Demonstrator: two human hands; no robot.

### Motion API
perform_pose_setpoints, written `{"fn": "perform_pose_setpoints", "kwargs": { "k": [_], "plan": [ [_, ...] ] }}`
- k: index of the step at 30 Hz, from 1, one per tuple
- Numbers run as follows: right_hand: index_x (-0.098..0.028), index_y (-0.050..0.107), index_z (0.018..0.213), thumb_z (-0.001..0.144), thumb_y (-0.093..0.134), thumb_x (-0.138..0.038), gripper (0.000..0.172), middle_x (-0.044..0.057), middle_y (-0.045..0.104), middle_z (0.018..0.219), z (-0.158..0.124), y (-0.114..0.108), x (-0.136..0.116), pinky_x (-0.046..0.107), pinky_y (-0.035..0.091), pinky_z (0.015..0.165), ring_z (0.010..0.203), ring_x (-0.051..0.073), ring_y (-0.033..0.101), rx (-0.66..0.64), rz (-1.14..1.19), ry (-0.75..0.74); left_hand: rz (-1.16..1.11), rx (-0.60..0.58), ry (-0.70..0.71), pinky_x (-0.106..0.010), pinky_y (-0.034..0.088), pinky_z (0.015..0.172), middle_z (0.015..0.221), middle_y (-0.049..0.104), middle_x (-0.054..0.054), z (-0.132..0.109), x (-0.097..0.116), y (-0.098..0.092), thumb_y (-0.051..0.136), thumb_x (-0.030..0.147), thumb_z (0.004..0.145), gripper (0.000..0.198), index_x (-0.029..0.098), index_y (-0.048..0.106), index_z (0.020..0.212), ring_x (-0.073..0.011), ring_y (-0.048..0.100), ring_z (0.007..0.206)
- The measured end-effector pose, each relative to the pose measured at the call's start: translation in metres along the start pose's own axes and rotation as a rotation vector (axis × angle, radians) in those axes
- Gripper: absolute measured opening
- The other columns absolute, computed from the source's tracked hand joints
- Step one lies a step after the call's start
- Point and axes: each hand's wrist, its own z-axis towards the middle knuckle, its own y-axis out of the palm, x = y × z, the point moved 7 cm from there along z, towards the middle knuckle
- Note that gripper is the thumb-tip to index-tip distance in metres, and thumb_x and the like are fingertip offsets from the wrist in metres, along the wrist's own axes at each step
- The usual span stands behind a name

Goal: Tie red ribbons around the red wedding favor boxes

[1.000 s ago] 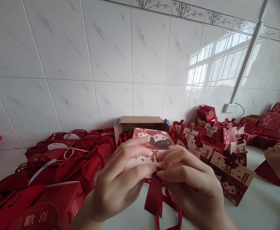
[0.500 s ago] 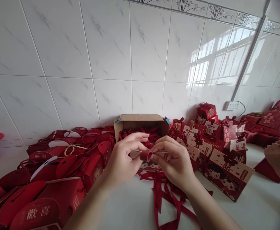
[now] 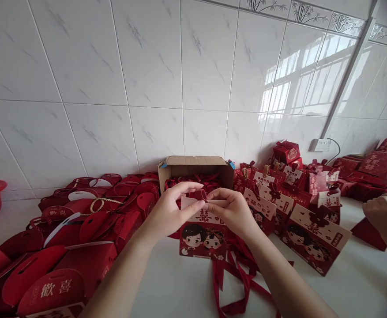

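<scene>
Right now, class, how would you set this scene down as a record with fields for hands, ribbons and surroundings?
Left hand: pinching the top of a box
Right hand: at the same edge, beside a ribbon loop
Ribbons: loose ribbons on the white table
Behind: open cardboard carton, tiled wall
Left side: red boxes
Right side: more boxes, another person's hand

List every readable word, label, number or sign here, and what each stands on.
"歡喜": red cardboard box with a rounded flap, front left.
"囍": cream-and-red paper box with a cartoon couple, between left hand and right hand.
"囍": matching cream-and-red box standing at right.
Too small to read surely: its corner label, lettering on boxes behind.
</scene>
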Motion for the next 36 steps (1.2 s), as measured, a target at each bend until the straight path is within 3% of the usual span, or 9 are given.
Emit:
{"fn": "perform_pose_setpoints", "kwargs": {
  "k": [4,9,14,18,22,25,29,32,36],
  "plan": [
    [-0.016,0.063,0.083,0.059,0.084,-0.038,0.039,0.002,0.068,0.073,-0.001,0.007,0.001,0.024,0.048,0.062,0.068,0.015,0.064,-0.086,0.030,0.060,-0.064,0.039,0.020,-0.030,0.056,0.078,0.093,0.073,-0.004,0.001,0.007,-0.002,0.061,0.037,0.085,0.021,0.020,0.069,0.093,-0.0198,0.068,0.086],
    [-0.014,0.060,0.076,0.054,0.086,-0.038,0.041,-0.001,0.064,0.068,-0.004,0.009,0.000,0.021,0.041,0.056,0.058,0.009,0.055,-0.107,0.085,0.117,-0.130,0.112,0.008,-0.028,0.057,0.066,0.082,0.072,-0.004,0.001,0.003,0.000,0.066,0.036,0.082,0.021,0.017,0.070,0.091,-0.0176,0.068,0.072],
    [-0.015,0.055,0.076,0.059,0.084,-0.039,0.041,-0.004,0.056,0.060,-0.006,0.015,-0.001,0.019,0.035,0.051,0.053,0.006,0.045,-0.128,0.153,0.080,-0.181,0.137,0.111,-0.023,0.056,0.066,0.086,0.070,-0.004,0.001,0.008,0.003,0.064,0.033,0.084,0.018,0.019,0.071,0.093,-0.0154,0.067,0.078],
    [-0.017,0.050,0.072,0.062,0.081,-0.041,0.040,-0.008,0.045,0.052,-0.007,0.019,-0.002,0.018,0.024,0.043,0.046,0.004,0.033,-0.087,0.138,0.026,-0.167,0.112,0.114,-0.024,0.056,0.068,0.087,0.068,-0.005,0.002,0.009,0.006,0.062,0.034,0.086,0.019,0.018,0.071,0.092,-0.0161,0.066,0.080],
    [-0.017,0.049,0.067,0.063,0.080,-0.039,0.038,-0.008,0.044,0.049,-0.008,0.009,-0.015,0.018,0.027,0.041,0.043,0.004,0.036,-0.007,0.071,-0.048,-0.104,0.148,0.171,-0.029,0.055,0.081,0.108,0.065,-0.008,0.003,0.011,-0.001,0.063,0.036,0.085,0.033,0.021,0.066,0.114,-0.0182,0.063,0.095],
    [-0.017,0.053,0.068,0.065,0.079,-0.036,0.032,-0.004,0.053,0.053,-0.009,-0.034,-0.037,0.019,0.036,0.042,0.046,0.007,0.046,0.208,-0.034,-0.162,-0.094,0.254,0.195,-0.032,0.050,0.092,0.124,0.059,-0.008,-0.001,0.013,-0.019,0.064,0.037,0.084,0.045,0.024,0.058,0.126,-0.0200,0.057,0.110],
    [-0.016,0.060,0.071,0.064,0.079,-0.027,0.023,0.001,0.064,0.069,-0.027,-0.137,-0.085,0.023,0.050,0.050,0.061,0.012,0.061,0.746,-0.230,-0.442,-0.136,0.286,0.150,-0.032,0.048,0.093,0.118,0.063,-0.006,-0.007,0.019,-0.037,0.065,0.035,0.084,0.033,0.022,0.064,0.114,-0.0200,0.058,0.107],
    [-0.018,0.061,0.072,0.066,0.078,-0.025,0.020,0.001,0.068,0.073,-0.040,-0.209,-0.114,0.024,0.053,0.055,0.067,0.013,0.066,1.029,-0.366,-0.541,-0.129,0.291,0.187,-0.028,0.047,0.089,0.106,0.066,-0.003,-0.012,0.031,-0.044,0.064,0.031,0.084,0.019,0.021,0.067,0.100,-0.0175,0.060,0.101],
    [-0.019,0.061,0.066,0.067,0.075,-0.021,0.014,0.000,0.065,0.060,-0.043,-0.283,-0.120,0.021,0.044,0.050,0.064,0.013,0.066,1.094,-0.418,-0.459,-0.113,0.293,0.227,-0.028,0.045,0.087,0.101,0.065,-0.001,-0.013,0.037,-0.044,0.064,0.026,0.084,0.012,0.021,0.068,0.093,-0.0181,0.058,0.101]
  ]
}}
